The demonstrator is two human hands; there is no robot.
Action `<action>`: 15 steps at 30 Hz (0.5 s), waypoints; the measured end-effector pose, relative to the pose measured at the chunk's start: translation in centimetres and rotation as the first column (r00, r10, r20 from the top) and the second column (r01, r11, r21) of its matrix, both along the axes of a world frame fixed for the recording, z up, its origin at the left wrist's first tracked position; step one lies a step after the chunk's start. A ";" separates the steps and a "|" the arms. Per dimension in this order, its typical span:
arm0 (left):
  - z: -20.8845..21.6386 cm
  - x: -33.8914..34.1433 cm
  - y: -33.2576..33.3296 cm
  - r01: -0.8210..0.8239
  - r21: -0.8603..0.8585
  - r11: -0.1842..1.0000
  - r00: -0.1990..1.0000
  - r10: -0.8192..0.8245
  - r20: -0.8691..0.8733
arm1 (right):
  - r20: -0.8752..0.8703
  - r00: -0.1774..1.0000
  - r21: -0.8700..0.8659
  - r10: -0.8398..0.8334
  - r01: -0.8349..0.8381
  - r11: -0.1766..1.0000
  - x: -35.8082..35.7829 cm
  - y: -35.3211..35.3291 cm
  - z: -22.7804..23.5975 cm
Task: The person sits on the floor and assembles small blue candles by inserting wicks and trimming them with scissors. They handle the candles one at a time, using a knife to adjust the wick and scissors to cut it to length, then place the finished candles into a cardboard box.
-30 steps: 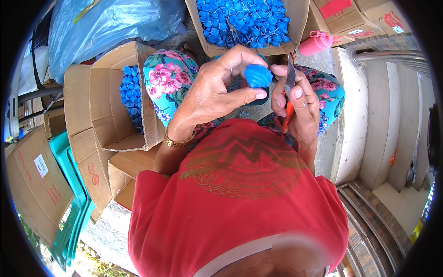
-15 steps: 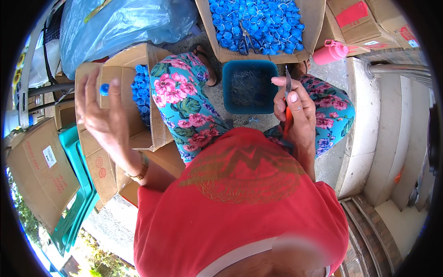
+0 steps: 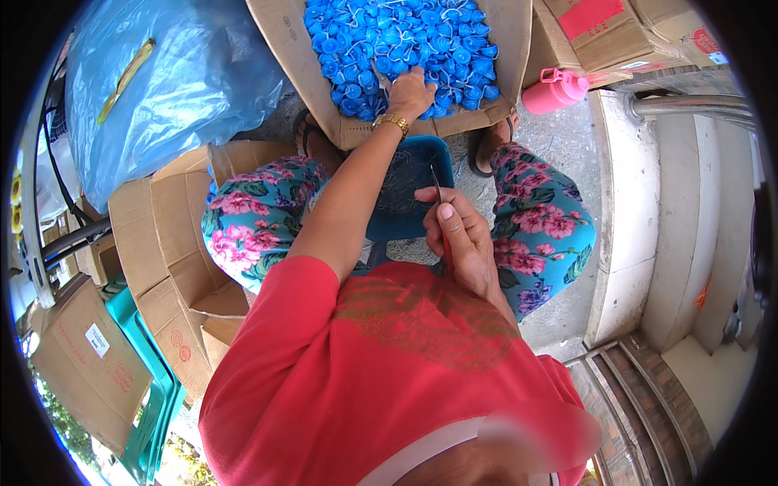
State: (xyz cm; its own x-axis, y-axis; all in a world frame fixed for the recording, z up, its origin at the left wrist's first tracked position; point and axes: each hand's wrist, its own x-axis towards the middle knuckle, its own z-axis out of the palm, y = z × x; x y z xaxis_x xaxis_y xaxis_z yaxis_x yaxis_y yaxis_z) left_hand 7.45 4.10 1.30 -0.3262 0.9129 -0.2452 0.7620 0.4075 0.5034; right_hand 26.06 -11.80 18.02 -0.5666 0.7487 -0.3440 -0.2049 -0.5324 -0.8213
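My left hand [image 3: 410,95], with a gold-coloured bracelet at the wrist, reaches into a large cardboard box [image 3: 279,50] full of blue plastic caps [image 3: 405,36] with pale strings or rims. Its fingers bend down among the caps. Their tips are hidden, so whether they grip a cap does not show. In my right hand [image 3: 466,235] is a small knife [image 3: 438,180] with an orange-red handle, closed in the fingers and blade pointing up. That hand is over my lap, at the near right of a dark blue square bin [image 3: 417,228] holding thin pale strands.
Left of my knee stands an opened cardboard box [image 3: 158,235], its contents mostly hidden. Blue plastic sheeting [image 3: 178,89] lies behind it. A pink bottle [image 3: 555,91] stands at the right, before more cartons [image 3: 624,49]. Pale steps [image 3: 628,219] run along the right side.
My left hand has left the small box at the left, where a blue cap was in the air by it, and is now in the large box. My right hand still holds the knife.
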 end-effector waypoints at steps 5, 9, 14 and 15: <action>-3.1 2.3 1.1 -0.095 -0.064 0.993 0.993 0.091 -0.069 | 0.020 1.000 -0.069 -0.017 0.018 0.997 0.2 0.4 -0.1; -2.8 2.2 1.3 -0.164 -0.035 0.986 0.987 0.164 -0.006 | 0.027 0.999 -0.085 -0.042 0.044 0.995 0.2 0.3 -0.2; 2.1 1.0 -0.7 -0.177 0.060 0.982 0.931 0.148 0.333 | 0.013 0.998 -0.035 -0.058 0.058 0.998 0.2 0.1 0.1; 3.6 1.1 -1.6 -0.149 0.124 0.981 0.891 0.079 0.447 | 0.000 0.997 -0.018 -0.078 0.078 0.997 0.3 0.0 0.1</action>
